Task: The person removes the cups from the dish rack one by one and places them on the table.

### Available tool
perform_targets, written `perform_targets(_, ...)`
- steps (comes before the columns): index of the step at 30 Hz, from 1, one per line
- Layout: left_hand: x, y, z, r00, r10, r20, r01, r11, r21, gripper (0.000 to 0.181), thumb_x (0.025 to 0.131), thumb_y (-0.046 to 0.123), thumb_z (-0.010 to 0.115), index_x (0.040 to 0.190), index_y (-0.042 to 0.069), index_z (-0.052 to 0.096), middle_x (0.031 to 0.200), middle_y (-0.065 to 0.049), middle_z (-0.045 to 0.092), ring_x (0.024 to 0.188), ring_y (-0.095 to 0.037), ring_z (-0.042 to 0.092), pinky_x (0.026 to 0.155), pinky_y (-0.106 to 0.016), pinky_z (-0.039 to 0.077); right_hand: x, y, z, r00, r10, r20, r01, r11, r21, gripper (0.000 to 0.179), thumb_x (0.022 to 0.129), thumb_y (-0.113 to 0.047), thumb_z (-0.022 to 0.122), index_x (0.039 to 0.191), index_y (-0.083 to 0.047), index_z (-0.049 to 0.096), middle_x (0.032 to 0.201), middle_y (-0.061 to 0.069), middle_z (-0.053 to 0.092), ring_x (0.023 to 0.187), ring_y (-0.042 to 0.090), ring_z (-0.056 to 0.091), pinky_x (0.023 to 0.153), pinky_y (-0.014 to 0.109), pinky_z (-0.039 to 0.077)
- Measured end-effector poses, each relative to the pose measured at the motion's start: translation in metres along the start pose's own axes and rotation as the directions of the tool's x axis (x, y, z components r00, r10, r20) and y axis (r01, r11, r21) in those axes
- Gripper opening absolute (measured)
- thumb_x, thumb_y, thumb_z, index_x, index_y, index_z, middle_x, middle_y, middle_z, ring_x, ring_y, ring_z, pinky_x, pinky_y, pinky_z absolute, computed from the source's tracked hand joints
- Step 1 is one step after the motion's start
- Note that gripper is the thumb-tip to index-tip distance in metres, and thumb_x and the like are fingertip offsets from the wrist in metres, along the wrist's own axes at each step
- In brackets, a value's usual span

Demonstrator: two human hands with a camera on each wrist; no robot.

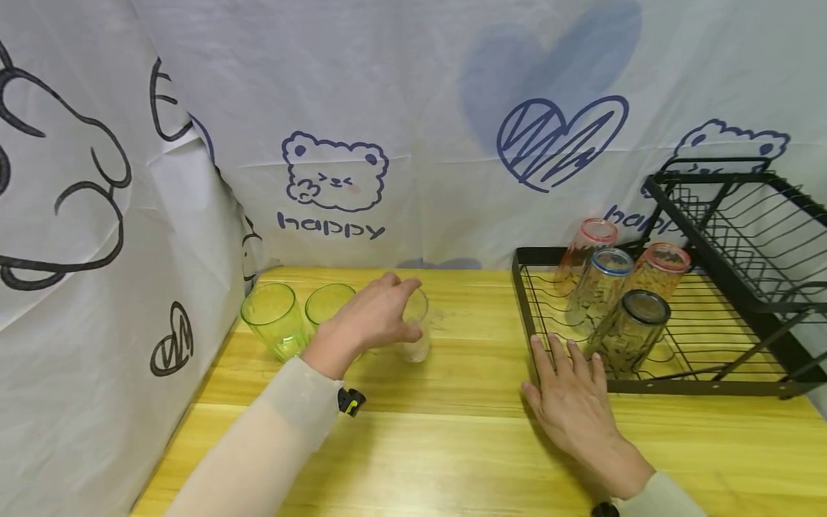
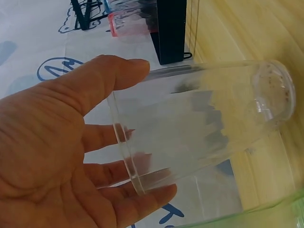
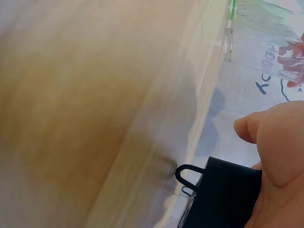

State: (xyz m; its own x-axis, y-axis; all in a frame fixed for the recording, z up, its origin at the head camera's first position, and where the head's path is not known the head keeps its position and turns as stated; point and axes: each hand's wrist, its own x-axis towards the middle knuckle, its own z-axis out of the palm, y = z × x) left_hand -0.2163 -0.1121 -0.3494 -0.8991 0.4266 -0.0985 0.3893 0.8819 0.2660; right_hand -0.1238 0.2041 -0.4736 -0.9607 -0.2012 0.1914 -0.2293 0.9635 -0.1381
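A clear drinking glass (image 1: 416, 337) stands upright on the wooden table. My left hand (image 1: 371, 312) holds it near the rim, with the thumb (image 2: 130, 73) on one side and the fingers on the other. Two green glasses, one at the far left (image 1: 274, 316) and one partly hidden (image 1: 328, 298) behind my left hand, stand beside it. My right hand (image 1: 575, 402) rests with fairly straight fingers at the front left corner of a black dish rack (image 1: 704, 386), holding nothing.
Upside-down glasses stand in the rack: a black-rimmed one (image 1: 629, 337) in front, a blue-rimmed one (image 1: 599, 291), and two pink-rimmed ones (image 1: 584, 251) (image 1: 662, 269) behind. A raised wire tier (image 1: 762, 237) overhangs the rack's right side. A printed white cloth (image 1: 439, 143) hangs behind the table.
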Motion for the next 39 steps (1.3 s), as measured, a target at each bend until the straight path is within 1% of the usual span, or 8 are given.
perform_targets(7, 0.0018, -0.0004, -0.0021, 0.998, -0.015, 0.053, 0.013, 0.999, 0.038, 0.089, 0.088, 0.037, 0.083, 0.162, 0.009, 0.042, 0.149, -0.023, 0.052, 0.131, -0.037, 0.059, 0.111, -0.050, 0.052, -0.0007, 0.0006, 0.0005, 1.000, -0.001, -0.005, 0.001, 1.000, 0.001, 0.073, 0.106, -0.038, 0.060, 0.166, -0.009, 0.031, 0.167, 0.026, 0.034, 0.151, 0.054, 0.031, 0.118, 0.080, 0.020)
perform_targets(17, 0.0054, 0.0001, -0.0074, 0.994, -0.038, 0.101, 0.034, 0.998, 0.047, 0.090, 0.090, 0.040, 0.083, 0.163, 0.010, 0.040, 0.154, -0.024, 0.049, 0.134, -0.039, 0.057, 0.114, -0.052, 0.050, -0.0008, 0.0015, -0.0001, 1.000, -0.009, -0.011, 0.009, 1.000, -0.009, 0.074, 0.106, -0.039, 0.060, 0.166, -0.009, 0.030, 0.166, 0.026, 0.034, 0.149, 0.053, 0.034, 0.117, 0.080, 0.022)
perform_targets(23, 0.0066, 0.0000, -0.0075, 0.993, -0.048, 0.110, 0.044, 0.998, 0.043, 0.089, 0.090, 0.040, 0.083, 0.163, 0.011, 0.040, 0.155, -0.023, 0.049, 0.135, -0.038, 0.057, 0.114, -0.051, 0.049, -0.0004, 0.0008, 0.0001, 1.000, -0.004, -0.011, 0.004, 1.000, -0.012, 0.073, 0.106, -0.039, 0.061, 0.166, -0.009, 0.031, 0.166, 0.026, 0.035, 0.148, 0.053, 0.036, 0.117, 0.080, 0.023)
perform_targets(30, 0.0077, 0.0018, -0.0065, 0.993, -0.046, 0.108, 0.041, 0.998, 0.052, 0.089, 0.090, 0.038, 0.083, 0.163, 0.011, 0.040, 0.155, -0.025, 0.048, 0.136, -0.039, 0.056, 0.115, -0.052, 0.049, -0.0007, 0.0004, 0.0010, 1.000, -0.011, -0.029, 0.010, 1.000, -0.024, 0.073, 0.105, -0.038, 0.063, 0.165, -0.008, 0.033, 0.164, 0.025, 0.038, 0.146, 0.053, 0.039, 0.116, 0.080, 0.026)
perform_targets(39, 0.0097, 0.0038, -0.0041, 0.993, -0.078, 0.094, 0.072, 0.995, 0.068, 0.089, 0.090, 0.039, 0.083, 0.163, 0.010, 0.040, 0.156, -0.027, 0.047, 0.136, -0.040, 0.056, 0.115, -0.051, 0.048, -0.0008, 0.0012, 0.0014, 0.999, -0.016, -0.029, 0.015, 1.000, -0.019, 0.073, 0.105, -0.038, 0.062, 0.165, -0.008, 0.033, 0.165, 0.025, 0.038, 0.146, 0.053, 0.040, 0.116, 0.079, 0.026)
